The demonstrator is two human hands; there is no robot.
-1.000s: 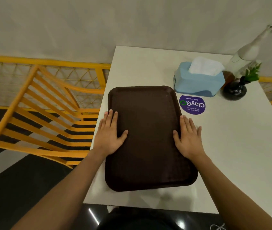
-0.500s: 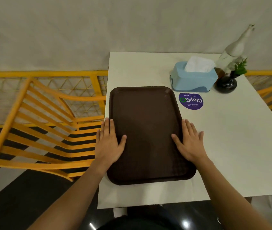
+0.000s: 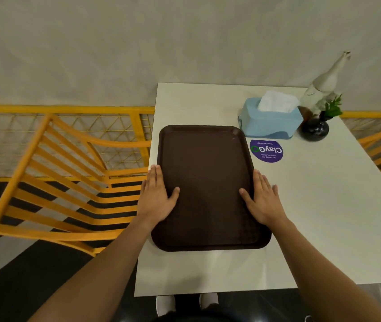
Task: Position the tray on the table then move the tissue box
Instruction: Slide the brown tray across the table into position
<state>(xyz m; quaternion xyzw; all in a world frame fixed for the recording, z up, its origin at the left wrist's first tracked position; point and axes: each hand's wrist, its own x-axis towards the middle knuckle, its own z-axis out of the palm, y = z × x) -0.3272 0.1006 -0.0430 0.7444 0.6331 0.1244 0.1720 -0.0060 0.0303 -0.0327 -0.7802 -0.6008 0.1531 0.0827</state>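
Observation:
A dark brown tray (image 3: 205,182) lies flat on the left part of the white table (image 3: 324,205), its long side running away from me. My left hand (image 3: 158,196) rests flat across the tray's left rim, thumb inside it. My right hand (image 3: 262,199) rests flat across the right rim in the same way. Neither hand curls around the rim. A light blue tissue box (image 3: 268,123) with a white tissue sticking up stands just beyond the tray's far right corner, apart from both hands.
A round purple sticker (image 3: 266,151) lies on the table in front of the tissue box. A dark vase with a green sprig (image 3: 315,131) and a white figurine (image 3: 324,84) stand right of the box. Yellow chairs (image 3: 68,182) flank the table.
The tray has slid away from the table's near edge, with both hands on its rims. A wider strip of white table now shows in front of it.

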